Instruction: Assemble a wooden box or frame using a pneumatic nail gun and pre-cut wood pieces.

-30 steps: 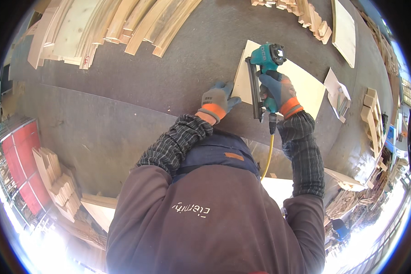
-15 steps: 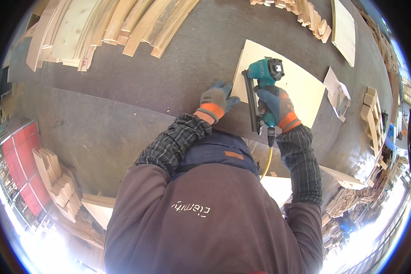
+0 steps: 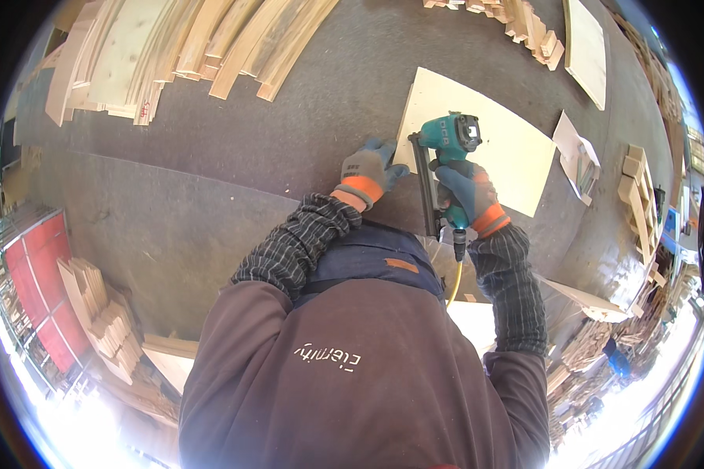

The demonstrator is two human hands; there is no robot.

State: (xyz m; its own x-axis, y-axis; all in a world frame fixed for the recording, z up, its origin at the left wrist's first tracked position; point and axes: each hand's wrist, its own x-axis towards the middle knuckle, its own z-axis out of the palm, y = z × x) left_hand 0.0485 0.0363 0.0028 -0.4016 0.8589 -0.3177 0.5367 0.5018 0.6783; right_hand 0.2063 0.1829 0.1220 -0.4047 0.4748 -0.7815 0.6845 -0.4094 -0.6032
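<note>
My right hand [image 3: 463, 191], in a grey-blue glove with an orange cuff, is closed round the grip of a teal and black nail gun [image 3: 444, 134]. The gun's long dark magazine points toward me, and a yellow air hose [image 3: 456, 277] runs from its lower end. Under the gun lies a pale plywood panel [image 3: 516, 148] on the dark table. My left hand [image 3: 365, 172], gloved alike, rests at the panel's left corner. Its thumb and fingers are apart, close against the edge. The gun covers part of that edge, and its nose contact is hidden.
Long wooden boards [image 3: 211, 47] lie at the far left of the dark table [image 3: 172, 203]. Short wood blocks [image 3: 528, 35] and another panel [image 3: 587, 51] are at the far right. Nearer right are a white sheet-like piece [image 3: 575, 160] and a slatted wood frame [image 3: 637, 203].
The nail gun and my right hand have shifted toward me and slightly left over the panel. My left hand has stayed almost in place at the panel's edge.
</note>
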